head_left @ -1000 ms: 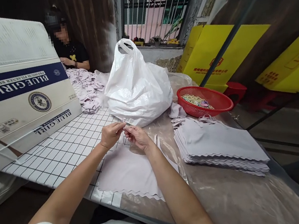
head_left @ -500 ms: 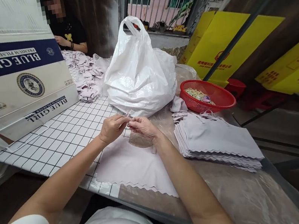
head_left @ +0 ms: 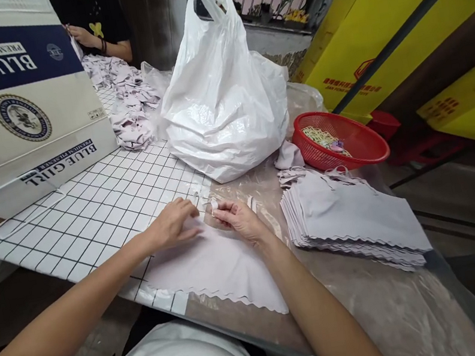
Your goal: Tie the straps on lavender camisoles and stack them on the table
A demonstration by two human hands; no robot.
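Fine handling of a thin pale strap seems in hand: the right grip pinches it almost closed, while the left grip, fingers parted, looks empty. The pale cloth lies on the desk, below both grips. Working the strap further calls for a light left pinch. The strap's join and whatever the right fingers cover are hard to make out.

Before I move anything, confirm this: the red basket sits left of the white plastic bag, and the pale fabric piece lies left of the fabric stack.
Wrong on the basket: the head view shows the red basket to the right of the white plastic bag. The pale fabric piece does lie left of the fabric stack.
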